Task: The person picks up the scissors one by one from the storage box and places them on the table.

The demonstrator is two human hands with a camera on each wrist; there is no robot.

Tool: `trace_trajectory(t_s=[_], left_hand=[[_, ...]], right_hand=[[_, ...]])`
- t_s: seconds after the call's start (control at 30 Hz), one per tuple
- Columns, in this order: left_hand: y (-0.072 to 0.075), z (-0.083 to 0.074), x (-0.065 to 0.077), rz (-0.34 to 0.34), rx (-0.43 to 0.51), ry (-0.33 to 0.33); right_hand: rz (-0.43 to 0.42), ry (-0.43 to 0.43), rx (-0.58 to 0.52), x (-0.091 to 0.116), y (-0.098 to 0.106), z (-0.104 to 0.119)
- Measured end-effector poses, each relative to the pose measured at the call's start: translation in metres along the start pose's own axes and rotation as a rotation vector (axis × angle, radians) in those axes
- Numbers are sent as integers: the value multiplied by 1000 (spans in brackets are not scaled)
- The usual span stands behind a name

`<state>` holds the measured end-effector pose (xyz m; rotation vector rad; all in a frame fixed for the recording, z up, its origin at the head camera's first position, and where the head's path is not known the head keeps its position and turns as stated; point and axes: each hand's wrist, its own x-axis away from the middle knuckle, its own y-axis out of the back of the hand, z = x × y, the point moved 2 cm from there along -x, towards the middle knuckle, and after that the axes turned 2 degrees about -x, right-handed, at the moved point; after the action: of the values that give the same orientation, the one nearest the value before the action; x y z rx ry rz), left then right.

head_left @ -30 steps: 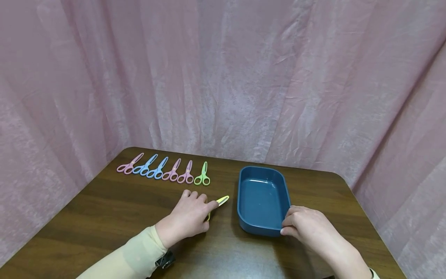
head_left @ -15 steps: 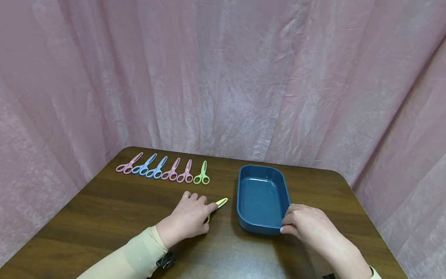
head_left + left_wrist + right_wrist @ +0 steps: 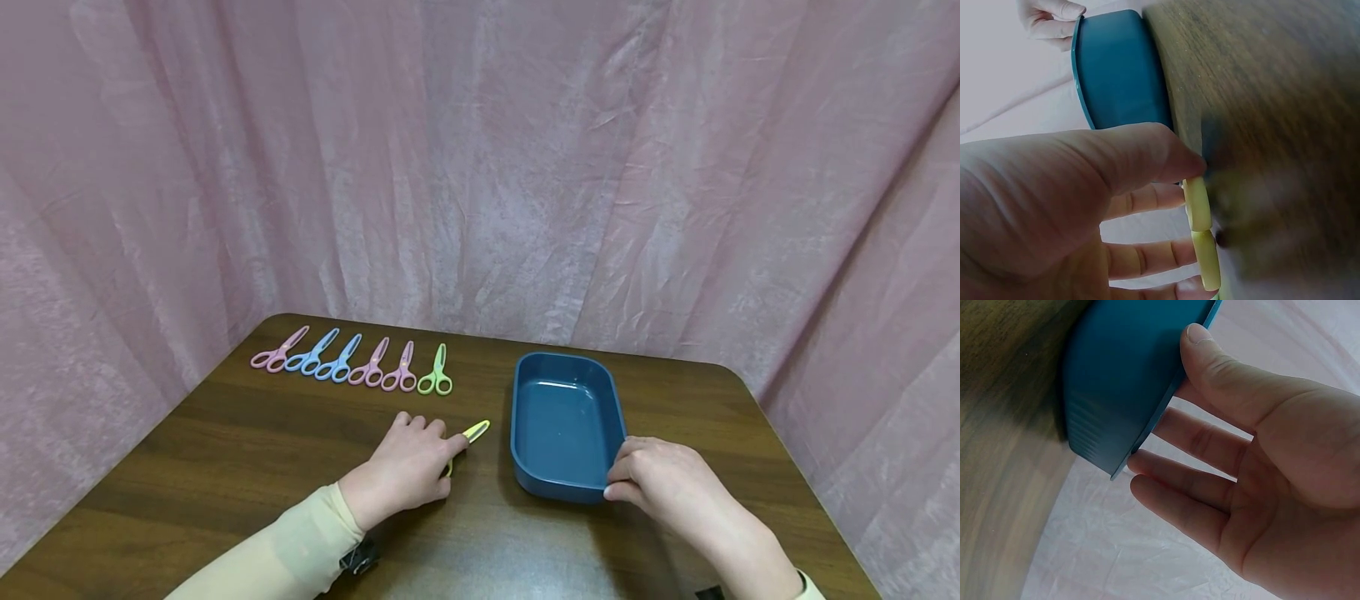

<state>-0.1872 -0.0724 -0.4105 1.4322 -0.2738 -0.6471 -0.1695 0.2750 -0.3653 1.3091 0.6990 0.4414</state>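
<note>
My left hand [image 3: 405, 467] holds a pair of yellow scissors [image 3: 477, 431] low over the table, left of a blue tray. Its blade end points toward the tray, while the fingers cover most of the handles. In the left wrist view, the thumb lies against the yellow handle loops [image 3: 1199, 206] with the fingers on their far side. My right hand [image 3: 667, 479] pinches the near right corner of the blue rectangular tray [image 3: 525, 481]. Seen from the right wrist, the thumb is on one side of the tray's rim and the fingers are on the other.
Along the back left of the brown wooden table [image 3: 247, 467] lies a row of scissors: pink scissors [image 3: 401, 371], blue scissors [image 3: 341, 363] and, at the right end, green scissors [image 3: 437, 373]. A pink curtain [image 3: 480, 167] hangs behind the table and at both sides.
</note>
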Motion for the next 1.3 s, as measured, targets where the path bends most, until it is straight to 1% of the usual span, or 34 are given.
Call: trace_trajectory(t_s=[0.13,0.23,0.53,0.63,0.77,0.87,1.03,1.3], left_hand=[[2,-1,1,-41,-14,-11],[4,-1,1,-47,-10,-13],[4,0,0,11,28,5],[4,0,0,14,24,1],[3,-1,0,-3,8,-15],[2,-3,1,-1,7,-25],[3,-8,2,36,40,-40],[7,-18,3,20,104,-84]], right_hand=[[-1,-6,-10,0,1,0],[-1,-10,-16,0,1,0],[13,-13,-20,0,1,-2],[18,-17,-19,0,0,-2],[20,-21,-16,0,0,-2],[24,-17,-17,0,0,-2],[23,-11,-20,0,0,-2],[15,-10,-20,0,0,-2]])
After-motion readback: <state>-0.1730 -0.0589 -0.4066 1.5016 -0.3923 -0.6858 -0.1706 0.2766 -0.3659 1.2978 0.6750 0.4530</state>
